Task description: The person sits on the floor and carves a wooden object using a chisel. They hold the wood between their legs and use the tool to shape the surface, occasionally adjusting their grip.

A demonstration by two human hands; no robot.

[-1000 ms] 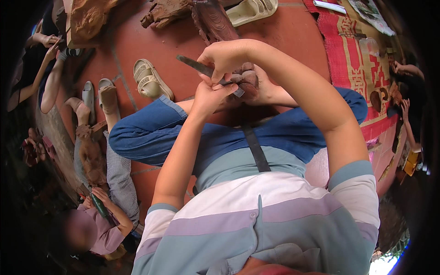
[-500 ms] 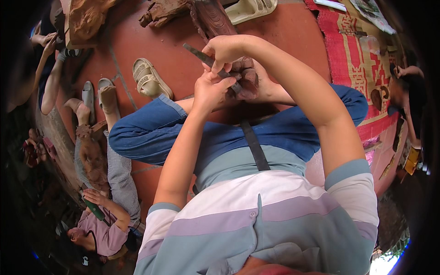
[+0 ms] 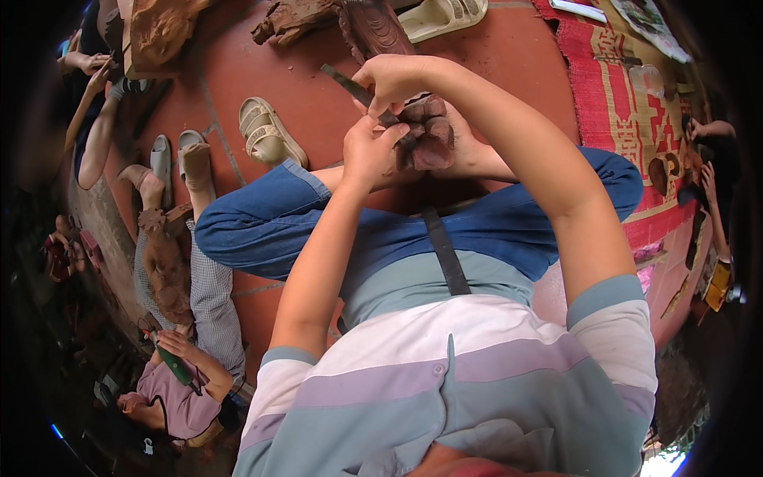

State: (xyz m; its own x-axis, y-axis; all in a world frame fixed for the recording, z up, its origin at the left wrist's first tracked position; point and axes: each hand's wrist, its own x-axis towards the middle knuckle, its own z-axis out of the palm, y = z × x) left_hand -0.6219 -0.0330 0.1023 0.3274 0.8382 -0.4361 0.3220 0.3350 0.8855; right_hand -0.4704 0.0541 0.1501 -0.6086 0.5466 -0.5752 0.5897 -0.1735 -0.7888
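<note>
A dark, narrow, file-like bar (image 3: 343,83) slants over a reddish-brown wood carving (image 3: 433,143) with rounded lobes. My right hand (image 3: 391,84) is closed around the bar's middle, its wrist bent over from above. Lower on the same bar, my left hand (image 3: 370,154) grips with the thumb stretched along it, close to the carving. The bar's lower end lies against the carving's left side; the exact contact is partly hidden by my fingers. Between my bare feet the carving rests, above my crossed legs in blue jeans (image 3: 270,226).
Beyond my hands stand a carved dark wood piece (image 3: 372,32) and a rough wood chunk (image 3: 292,20). Beige sandals (image 3: 270,131) lie on the red tile floor. A red patterned mat (image 3: 592,103) spreads at right. At left a person holds a green power tool (image 3: 176,366) by a wood figure (image 3: 164,274).
The bar and both hands have shifted slightly against the carving, showing more of its lobed top. My view has turned a little, so surroundings sit slightly further right.
</note>
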